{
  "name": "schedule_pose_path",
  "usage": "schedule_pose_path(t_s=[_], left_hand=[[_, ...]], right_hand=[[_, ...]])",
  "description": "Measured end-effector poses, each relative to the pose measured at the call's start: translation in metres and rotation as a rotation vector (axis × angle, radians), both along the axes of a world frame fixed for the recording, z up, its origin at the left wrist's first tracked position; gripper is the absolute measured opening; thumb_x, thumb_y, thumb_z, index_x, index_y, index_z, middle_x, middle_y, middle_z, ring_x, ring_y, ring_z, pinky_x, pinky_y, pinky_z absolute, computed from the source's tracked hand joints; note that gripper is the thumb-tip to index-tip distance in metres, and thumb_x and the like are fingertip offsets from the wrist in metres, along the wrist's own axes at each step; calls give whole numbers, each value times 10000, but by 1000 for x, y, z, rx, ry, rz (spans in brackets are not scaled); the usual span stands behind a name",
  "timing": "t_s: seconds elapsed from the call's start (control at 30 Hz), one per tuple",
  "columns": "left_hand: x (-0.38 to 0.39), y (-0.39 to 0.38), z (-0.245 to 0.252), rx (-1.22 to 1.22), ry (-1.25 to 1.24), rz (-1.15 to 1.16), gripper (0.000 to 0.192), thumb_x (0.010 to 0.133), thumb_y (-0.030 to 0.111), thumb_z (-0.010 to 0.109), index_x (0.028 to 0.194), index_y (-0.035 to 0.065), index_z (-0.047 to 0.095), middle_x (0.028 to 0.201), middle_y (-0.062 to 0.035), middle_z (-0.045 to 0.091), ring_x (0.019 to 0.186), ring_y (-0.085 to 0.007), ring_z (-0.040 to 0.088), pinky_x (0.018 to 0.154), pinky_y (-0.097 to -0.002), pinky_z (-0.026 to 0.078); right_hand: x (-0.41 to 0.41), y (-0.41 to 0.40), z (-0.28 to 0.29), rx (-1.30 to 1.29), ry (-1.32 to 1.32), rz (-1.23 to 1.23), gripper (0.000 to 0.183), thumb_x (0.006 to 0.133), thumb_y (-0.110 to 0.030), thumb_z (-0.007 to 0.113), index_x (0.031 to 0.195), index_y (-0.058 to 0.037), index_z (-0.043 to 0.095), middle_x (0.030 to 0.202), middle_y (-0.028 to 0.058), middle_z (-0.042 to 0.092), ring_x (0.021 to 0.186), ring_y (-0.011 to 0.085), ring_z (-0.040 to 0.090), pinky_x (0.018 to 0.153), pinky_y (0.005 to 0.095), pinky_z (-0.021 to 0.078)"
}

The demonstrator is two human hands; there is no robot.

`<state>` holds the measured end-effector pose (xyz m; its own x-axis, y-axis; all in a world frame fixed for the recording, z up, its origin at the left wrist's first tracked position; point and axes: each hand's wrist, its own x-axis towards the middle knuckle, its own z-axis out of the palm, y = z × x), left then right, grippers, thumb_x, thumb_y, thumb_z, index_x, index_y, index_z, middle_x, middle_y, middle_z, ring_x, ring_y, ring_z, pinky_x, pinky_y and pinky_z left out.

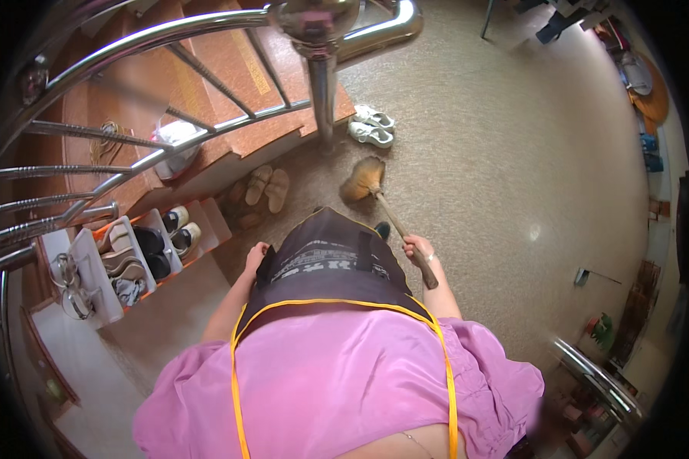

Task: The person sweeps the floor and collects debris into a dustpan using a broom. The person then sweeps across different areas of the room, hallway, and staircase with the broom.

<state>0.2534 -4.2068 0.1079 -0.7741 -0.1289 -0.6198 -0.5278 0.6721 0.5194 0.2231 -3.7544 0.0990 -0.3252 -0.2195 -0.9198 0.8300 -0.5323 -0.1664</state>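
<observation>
My right hand is closed around the wooden handle of a broom. The broom's tan bristle head points away from me, low over or on the speckled floor; whether it touches cannot be told. A pair of white shoes lies just beyond the bristles. My left hand hangs at the left edge of the dark apron with yellow trim, partly hidden by it; whether its fingers hold anything is unclear. A dark shoe tip shows beside the broom handle.
Reddish stone stairs with a metal railing rise at the upper left. Brown sandals lie by their base. A shoe rack holds several shoes at left. A white bag rests on a step. A dustpan stands at right.
</observation>
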Motion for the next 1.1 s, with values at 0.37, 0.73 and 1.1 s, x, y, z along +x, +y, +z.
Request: schedule_pose_path(t_s=[0.37, 0.73, 1.1], left_hand=[[-12, 94, 23, 66, -15, -158, 321, 671, 309, 507, 832, 31, 511, 796, -159, 544, 779, -269, 518, 663, -316, 398], [1, 155, 51, 49, -48, -178, 254, 691, 233, 526, 842, 30, 504, 802, -138, 545, 728, -229, 536, 627, -302, 412], [-7, 157, 44, -80, -54, -259, 322, 707, 305, 465, 880, 34, 490, 816, -144, 540, 806, -268, 511, 688, -316, 384]], right_hand=[[25, 49, 57, 21, 222, 339, 477, 696, 20, 454, 1141, -62, 303, 567, 6, 406, 385, 59, 370, 331, 186, 318], [-17, 98, -22, 255, 177, 190, 352, 672, 23, 465, 1010, 9, 366, 523, 17, 397, 361, 77, 359, 295, 198, 276], [89, 281, -15, 454, 99, -209, 220, 674, -3, 480, 853, -40, 357, 491, 31, 392, 371, 116, 395, 314, 242, 341]])
